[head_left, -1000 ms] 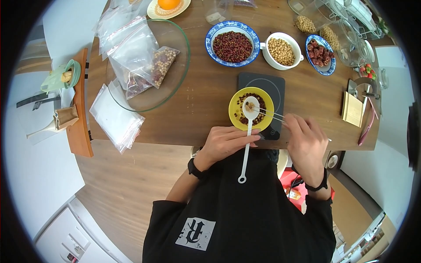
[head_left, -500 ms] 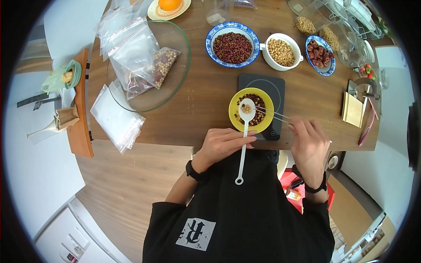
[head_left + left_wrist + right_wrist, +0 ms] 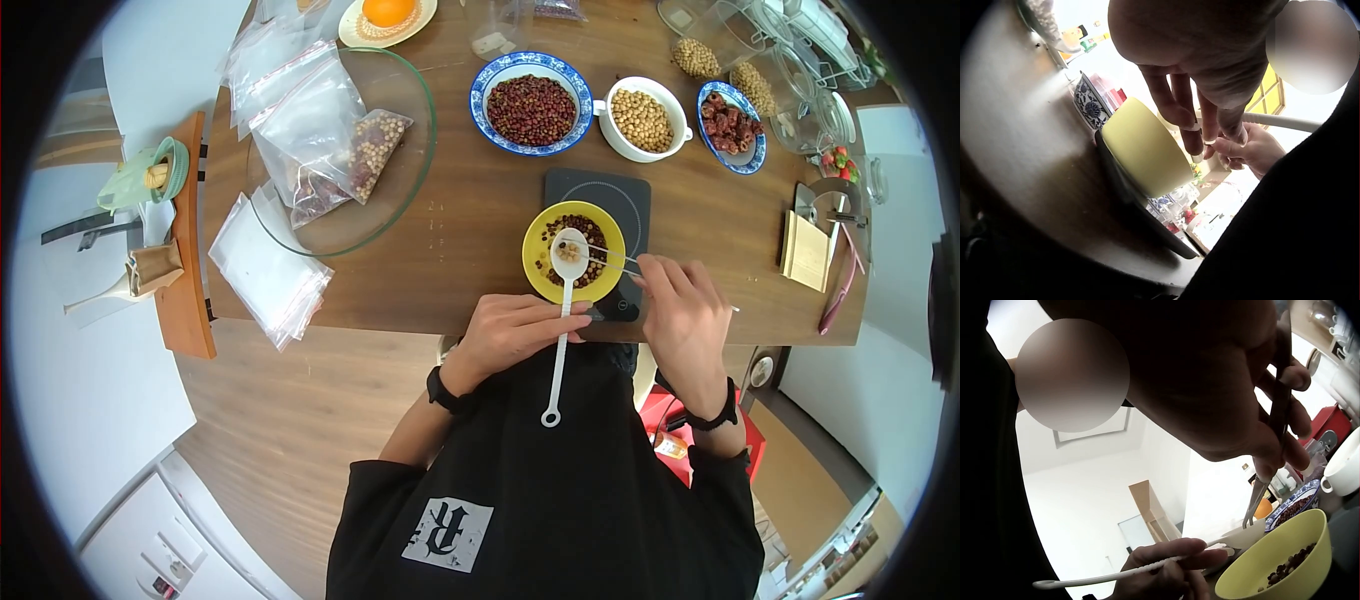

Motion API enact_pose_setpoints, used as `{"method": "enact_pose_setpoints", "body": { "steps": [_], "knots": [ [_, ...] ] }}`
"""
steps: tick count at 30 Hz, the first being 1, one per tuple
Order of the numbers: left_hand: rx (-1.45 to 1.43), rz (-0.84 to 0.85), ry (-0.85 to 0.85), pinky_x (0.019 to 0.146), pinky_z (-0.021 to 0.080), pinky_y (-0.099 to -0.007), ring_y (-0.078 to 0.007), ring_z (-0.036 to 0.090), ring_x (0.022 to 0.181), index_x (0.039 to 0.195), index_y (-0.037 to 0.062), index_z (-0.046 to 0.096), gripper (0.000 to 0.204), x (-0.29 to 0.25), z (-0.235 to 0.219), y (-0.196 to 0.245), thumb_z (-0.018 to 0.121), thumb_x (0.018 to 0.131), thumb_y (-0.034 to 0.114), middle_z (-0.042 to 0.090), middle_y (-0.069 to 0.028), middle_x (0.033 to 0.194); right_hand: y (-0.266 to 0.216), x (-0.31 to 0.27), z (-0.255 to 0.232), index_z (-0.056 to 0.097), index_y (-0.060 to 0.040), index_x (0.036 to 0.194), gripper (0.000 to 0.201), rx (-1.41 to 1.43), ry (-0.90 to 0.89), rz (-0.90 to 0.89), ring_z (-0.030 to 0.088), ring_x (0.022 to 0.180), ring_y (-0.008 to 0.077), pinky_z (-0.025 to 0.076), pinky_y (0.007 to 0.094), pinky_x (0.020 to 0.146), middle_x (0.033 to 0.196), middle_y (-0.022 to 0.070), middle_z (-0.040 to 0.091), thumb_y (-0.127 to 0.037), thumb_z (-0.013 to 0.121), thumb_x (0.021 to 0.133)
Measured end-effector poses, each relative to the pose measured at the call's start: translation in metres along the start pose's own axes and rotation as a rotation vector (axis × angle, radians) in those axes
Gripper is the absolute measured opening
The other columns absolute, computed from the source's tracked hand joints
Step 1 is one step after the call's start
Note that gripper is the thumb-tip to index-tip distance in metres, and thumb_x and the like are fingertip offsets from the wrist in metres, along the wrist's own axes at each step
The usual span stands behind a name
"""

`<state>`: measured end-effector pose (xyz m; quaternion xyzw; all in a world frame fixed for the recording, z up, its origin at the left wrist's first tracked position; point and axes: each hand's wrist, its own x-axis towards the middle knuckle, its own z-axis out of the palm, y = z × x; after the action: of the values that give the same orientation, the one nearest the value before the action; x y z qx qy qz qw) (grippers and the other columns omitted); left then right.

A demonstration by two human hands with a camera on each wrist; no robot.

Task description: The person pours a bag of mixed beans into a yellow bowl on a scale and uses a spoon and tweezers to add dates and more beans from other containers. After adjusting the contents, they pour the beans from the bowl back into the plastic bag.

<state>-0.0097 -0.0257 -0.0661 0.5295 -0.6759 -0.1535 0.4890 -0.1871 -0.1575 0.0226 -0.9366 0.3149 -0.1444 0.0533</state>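
Observation:
My left hand (image 3: 515,335) pinches the long handle of a white spoon (image 3: 560,365). The spoon's bowl, with several chickpeas in it, is over a yellow bowl (image 3: 533,272) of dark red beans and chickpeas. Long metal tweezers (image 3: 612,257) are held in my right hand (image 3: 688,310), their tips over the spoon. In the right wrist view the tweezers (image 3: 1257,500) point down at the spoon's end, while the spoon handle (image 3: 1129,573) runs through the left fingers. The yellow bowl stands on a flat black device (image 3: 630,225) with a ring mark.
Behind stand a blue-patterned bowl of dark red beans (image 3: 482,115), a white handled bowl of chickpeas (image 3: 655,152) and a smaller dish of reddish dried pieces (image 3: 745,160). On the left, a glass plate (image 3: 432,130) bears zip bags, next to flat empty bags (image 3: 265,270). Jars (image 3: 790,85) crowd the back right.
The spoon drew slightly left, then came back right over the yellow bowl. My right hand moved left and the tweezer tips reached farther across the spoon. The left hand keeps its grip.

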Motion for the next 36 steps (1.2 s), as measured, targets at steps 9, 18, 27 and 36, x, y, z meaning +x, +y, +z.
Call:
{"method": "enact_pose_setpoints", "body": {
  "steps": [9, 18, 27, 36],
  "knots": [
    [-0.001, -0.013, -0.009, 0.064, 0.060, -0.0288, -0.0176, 0.073, 0.076, 0.105, 0.0103, 0.078, 0.036, -0.002, 0.000, -0.002, 0.085, 0.070, 0.013, 0.077, -0.0018, 0.103, 0.002, -0.001, 0.000, 0.065, -0.0079, 0.094, 0.026, 0.017, -0.002, 0.018, 0.060, 0.074, 0.0223, 0.052, 0.0348, 0.063, 0.084, 0.0011, 0.067, 0.002, 0.069, 0.069],
    [0.035, -0.036, 0.019, 0.064, 0.058, -0.0271, -0.0158, 0.072, 0.076, 0.106, 0.0122, 0.077, 0.034, -0.008, -0.009, -0.007, 0.084, 0.073, 0.013, 0.077, 0.0004, 0.107, 0.015, -0.013, 0.000, 0.067, -0.0062, 0.098, 0.021, 0.046, 0.059, 0.105, 0.062, 0.074, 0.0243, 0.052, 0.0369, 0.063, 0.085, 0.0032, 0.069, 0.001, 0.071, 0.078],
    [0.092, 0.025, 0.020, 0.064, 0.059, -0.0284, -0.0196, 0.074, 0.078, 0.104, 0.0070, 0.076, 0.034, 0.025, -0.031, -0.008, 0.084, 0.071, 0.008, 0.077, -0.0055, 0.104, 0.029, -0.039, 0.014, 0.066, -0.0066, 0.099, 0.018, 0.112, 0.015, 0.263, 0.063, 0.074, 0.0286, 0.051, 0.0402, 0.064, 0.084, 0.0078, 0.068, 0.000, 0.069, 0.082],
    [0.161, 0.123, -0.134, 0.069, 0.058, -0.0320, -0.0218, 0.071, 0.078, 0.110, 0.0116, 0.074, 0.029, 0.125, -0.036, -0.033, 0.077, 0.081, 0.010, 0.076, -0.0043, 0.104, 0.046, -0.059, 0.019, 0.064, -0.0042, 0.102, 0.016, 0.188, 0.071, 0.429, 0.064, 0.078, 0.0332, 0.051, 0.0435, 0.067, 0.085, 0.0117, 0.069, -0.002, 0.068, 0.087]
  ]
}}
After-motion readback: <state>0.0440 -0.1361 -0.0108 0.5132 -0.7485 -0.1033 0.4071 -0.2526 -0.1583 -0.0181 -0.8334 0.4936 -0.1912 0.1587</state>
